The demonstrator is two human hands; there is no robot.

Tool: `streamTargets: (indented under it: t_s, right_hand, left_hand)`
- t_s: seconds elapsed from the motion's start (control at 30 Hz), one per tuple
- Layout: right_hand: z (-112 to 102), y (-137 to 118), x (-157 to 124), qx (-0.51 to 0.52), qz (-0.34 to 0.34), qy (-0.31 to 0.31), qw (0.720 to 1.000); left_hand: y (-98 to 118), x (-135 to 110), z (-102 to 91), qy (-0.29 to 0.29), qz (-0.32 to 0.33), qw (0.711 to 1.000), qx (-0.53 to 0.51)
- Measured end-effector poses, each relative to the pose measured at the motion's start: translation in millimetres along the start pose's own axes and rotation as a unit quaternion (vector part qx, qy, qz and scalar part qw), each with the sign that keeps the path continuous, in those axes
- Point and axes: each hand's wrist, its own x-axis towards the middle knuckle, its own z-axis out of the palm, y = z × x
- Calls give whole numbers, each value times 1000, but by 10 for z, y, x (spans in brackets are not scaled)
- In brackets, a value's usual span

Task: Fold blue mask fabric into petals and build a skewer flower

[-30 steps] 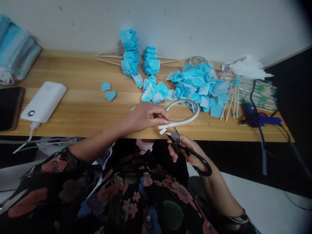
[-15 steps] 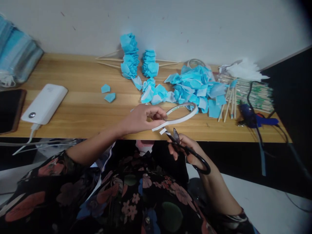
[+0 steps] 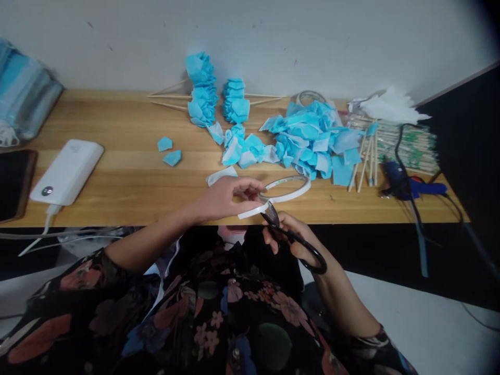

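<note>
Between the fingers of my left hand (image 3: 230,197) is a narrow roll of white tape (image 3: 292,195), its loose end sticking out below the fingertips. My right hand (image 3: 291,237) grips black-handled scissors (image 3: 308,250), whose blades are parted around the tape strip just beside my left fingertips. Both hands are above the table's front edge. Beyond them lies a heap of blue fabric petals (image 3: 308,138). Two ruffled blue flower clusters (image 3: 203,94) on wooden sticks lie farther back.
A blue glue gun (image 3: 417,188) with a cord and bundled wooden sticks (image 3: 410,148) lie at right on the wooden table (image 3: 125,177). At left are a white power bank (image 3: 68,172) with a cable, a dark phone (image 3: 15,182) and packed blue masks (image 3: 27,94).
The scissors have moved up and left onto the tape strip beside my left fingertips. The small white cut piece at the blade tips is no longer visible there.
</note>
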Motion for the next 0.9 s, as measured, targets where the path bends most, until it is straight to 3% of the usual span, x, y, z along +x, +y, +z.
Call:
streamTargets:
  t_s: [0.2, 0.43, 0.73, 0.9]
  right_hand:
    - [-11, 12, -3, 4, -17, 1, 1000]
    - [-55, -37, 18, 1, -13, 2, 1000]
    - [-57, -119, 82, -7, -33, -12, 999]
    - [-103, -57, 108, 11, -43, -12, 999]
  left_hand:
    - [-69, 7, 21, 11, 1, 1000, -18]
    - [-75, -12, 71, 18, 23, 999, 29]
    - [-38, -52, 141, 34, -2, 998, 56]
    - [-16, -73, 88, 34, 34, 993, 105]
